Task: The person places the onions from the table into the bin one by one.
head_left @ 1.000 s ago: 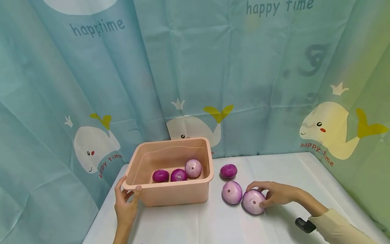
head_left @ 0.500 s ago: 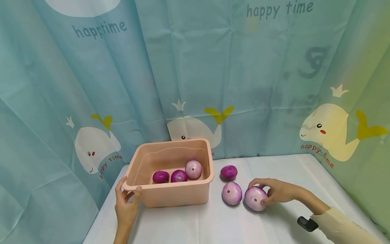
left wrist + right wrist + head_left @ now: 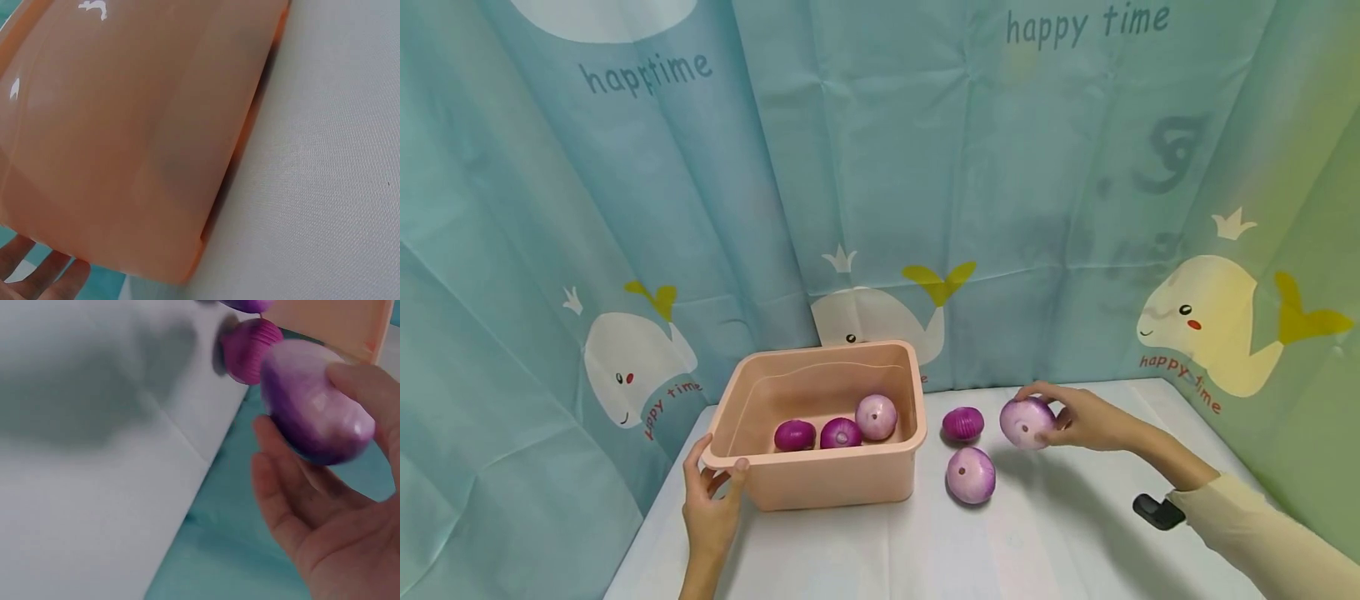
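My right hand [image 3: 1086, 419] grips a pale purple onion [image 3: 1025, 423] between thumb and fingers, raised off the table; the right wrist view shows the same onion [image 3: 315, 403] up close. My left hand [image 3: 711, 508] holds the near left corner of a pink plastic bin [image 3: 835, 483], thumb at the front rim and fingers round the side. Inside the bin lie two dark purple onions, one at the left [image 3: 795, 435] and one in the middle [image 3: 841, 433], plus a paler onion [image 3: 876, 417]. In the left wrist view, fingertips [image 3: 69, 281] touch the bin's edge.
Right of the bin, a dark ridged onion [image 3: 962, 424] and a pale onion [image 3: 972, 476] sit on the white-covered table [image 3: 940, 558]. A blue curtain [image 3: 1022, 333] with whale prints hangs behind the table and along its sides.
My right hand has lifted the pale onion off the table and carried it toward the back, away from the other pale onion. My left hand stays at the bin's corner.
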A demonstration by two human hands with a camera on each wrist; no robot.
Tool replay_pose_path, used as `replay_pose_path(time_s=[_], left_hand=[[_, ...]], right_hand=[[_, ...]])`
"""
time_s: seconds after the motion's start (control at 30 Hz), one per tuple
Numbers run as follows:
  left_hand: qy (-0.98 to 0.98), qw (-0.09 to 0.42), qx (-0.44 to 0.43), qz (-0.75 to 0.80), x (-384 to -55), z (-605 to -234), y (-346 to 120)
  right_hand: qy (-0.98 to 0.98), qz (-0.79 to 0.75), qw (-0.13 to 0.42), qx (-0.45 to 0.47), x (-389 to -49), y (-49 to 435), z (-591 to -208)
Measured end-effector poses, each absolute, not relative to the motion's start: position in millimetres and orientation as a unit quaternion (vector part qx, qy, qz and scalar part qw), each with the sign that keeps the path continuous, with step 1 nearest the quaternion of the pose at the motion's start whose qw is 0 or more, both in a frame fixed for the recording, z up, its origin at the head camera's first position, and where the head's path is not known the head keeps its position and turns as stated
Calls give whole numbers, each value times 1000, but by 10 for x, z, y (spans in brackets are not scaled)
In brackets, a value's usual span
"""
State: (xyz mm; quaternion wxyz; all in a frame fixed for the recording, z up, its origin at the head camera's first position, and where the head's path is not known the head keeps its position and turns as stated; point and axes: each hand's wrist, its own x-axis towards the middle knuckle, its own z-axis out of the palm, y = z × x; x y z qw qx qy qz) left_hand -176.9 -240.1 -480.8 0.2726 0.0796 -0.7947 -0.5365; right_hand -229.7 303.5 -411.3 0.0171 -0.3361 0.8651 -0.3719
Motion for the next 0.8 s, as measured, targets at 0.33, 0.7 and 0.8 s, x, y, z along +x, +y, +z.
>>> replay_pose_path(time_s=[0.33, 0.7, 0.8], left_hand=[[-798, 266, 79, -534, -1765, -4810, -2425], [-795, 255, 79, -545, -1761, -4789, -2412], [-792, 254, 80, -549, -1759, -4782, -2416]], right_hand=[[867, -400, -69, -289, -2524, 3028, -3921], [878, -387, -121, -257, -2669, 3035, -3713], [880, -387, -115, -251, -2677, 3028, -3694]])
